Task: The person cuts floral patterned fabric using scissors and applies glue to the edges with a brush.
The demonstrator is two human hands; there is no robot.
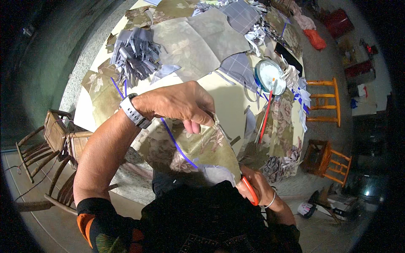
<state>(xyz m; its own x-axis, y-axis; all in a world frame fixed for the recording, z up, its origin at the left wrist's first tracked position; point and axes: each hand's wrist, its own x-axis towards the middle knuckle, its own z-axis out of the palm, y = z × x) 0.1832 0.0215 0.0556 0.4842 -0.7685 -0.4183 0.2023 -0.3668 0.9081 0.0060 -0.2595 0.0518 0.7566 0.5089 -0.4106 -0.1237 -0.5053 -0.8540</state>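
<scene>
My left hand (185,101), with a pale-banded watch (134,114) on the wrist, pinches the upper edge of an olive floral fabric piece (190,145). The piece hangs in front of my body over the table's near edge, with a blue strip (175,141) running across it. By the fabric's lower right corner, my right hand (261,185) is closed around scissors (250,192) with orange-red handles. Their blades are mostly hidden, so I cannot tell whether they touch the fabric.
Behind my left hand lie a bundle of grey strips (135,55) and a large pale sheet (185,40). A round dish (269,71) of whitish stuff stands at right, a slim red tool (265,118) against its rim. Wooden chairs (325,101) flank the table (225,103).
</scene>
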